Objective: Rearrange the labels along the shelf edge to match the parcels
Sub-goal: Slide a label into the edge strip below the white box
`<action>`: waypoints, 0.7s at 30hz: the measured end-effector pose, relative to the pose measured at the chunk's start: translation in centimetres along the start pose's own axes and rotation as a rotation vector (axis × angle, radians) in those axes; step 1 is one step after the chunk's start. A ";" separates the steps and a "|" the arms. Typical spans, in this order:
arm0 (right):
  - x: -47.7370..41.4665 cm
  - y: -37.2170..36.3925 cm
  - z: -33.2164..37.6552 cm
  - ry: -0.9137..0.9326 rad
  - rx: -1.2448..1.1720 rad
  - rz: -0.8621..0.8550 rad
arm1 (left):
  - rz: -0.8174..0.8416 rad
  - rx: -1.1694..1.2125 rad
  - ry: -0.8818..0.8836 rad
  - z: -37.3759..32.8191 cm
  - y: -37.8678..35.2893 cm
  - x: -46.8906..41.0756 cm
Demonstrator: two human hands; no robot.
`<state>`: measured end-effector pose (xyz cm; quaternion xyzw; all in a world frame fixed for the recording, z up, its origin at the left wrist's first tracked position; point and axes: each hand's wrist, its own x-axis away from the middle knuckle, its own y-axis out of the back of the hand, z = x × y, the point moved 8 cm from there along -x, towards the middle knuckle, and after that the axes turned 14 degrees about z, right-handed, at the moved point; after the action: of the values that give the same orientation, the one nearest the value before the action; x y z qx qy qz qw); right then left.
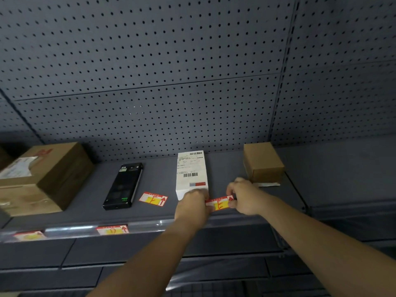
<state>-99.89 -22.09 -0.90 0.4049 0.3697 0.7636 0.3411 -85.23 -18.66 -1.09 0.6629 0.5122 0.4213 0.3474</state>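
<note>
Head view: both hands (192, 203) (243, 196) pinch a rectangular, seemingly paper label (219, 203).

Held label (219, 203): red handwritten "E". Loose label on shelf (153, 198): "F". Label in shelf-edge strip (113, 230): "D". White parcel (191, 174): barcodes, print unreadable.
</note>
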 end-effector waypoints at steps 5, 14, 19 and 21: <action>0.8 0.5 -0.1 0.047 -0.095 -0.049 | -0.031 0.033 -0.005 -0.1 0.2 0.0; 2.6 1.8 0.1 0.136 -0.272 -0.134 | -0.154 0.136 -0.067 0.5 1.5 1.9; 3.5 2.2 1.5 0.178 -0.276 -0.143 | -0.272 0.115 -0.115 2.4 3.2 5.0; 3.9 2.1 2.4 0.186 -0.271 -0.152 | -0.286 0.049 -0.122 3.3 3.4 6.5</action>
<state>-99.96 -19.25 3.21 0.2539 0.3226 0.8126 0.4136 -80.09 -13.22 1.88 0.6160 0.5895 0.3138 0.4178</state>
